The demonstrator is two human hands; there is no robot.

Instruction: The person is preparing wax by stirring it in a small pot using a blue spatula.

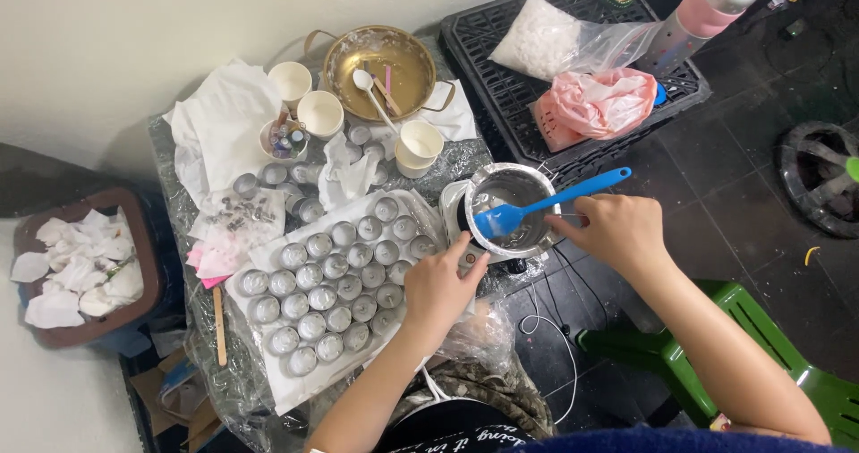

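the right hand (pixel 617 229) is closed around the handle of a blue spatula (pixel 537 207), whose flat blade rests down inside a small metal pot (pixel 512 210); the pot sits on a little white hot plate (pixel 452 216) at the right edge of the table. the left hand (pixel 436 287) lies just near of that plate, fingers loosely curled and holding nothing, with one fingertip at what looks like the plate's knob. just left of this hand a white tray (pixel 268 381) carries rows of small round metal cups (pixel 327 292), set close together; whether they are filled is hard to tell. farther off stand paper cups (pixel 319 113), a brass bowl (pixel 378 68) with a spoon (pixel 371 91) in it, and crumpled white tissues (pixel 224 118). a wooden stick (pixel 218 323) lies at the table's left edge, and a brown bin (pixel 148 265) of used tissue sits on the floor to the left. on the far right a black crate (pixel 501 86) holds a clear bag and a pink bag (pixel 595 104). the step in hand seems to be stirring the pot's contents over heat while the heat is set; next calls for a steady grip on the pot before anything is poured into such small cups.
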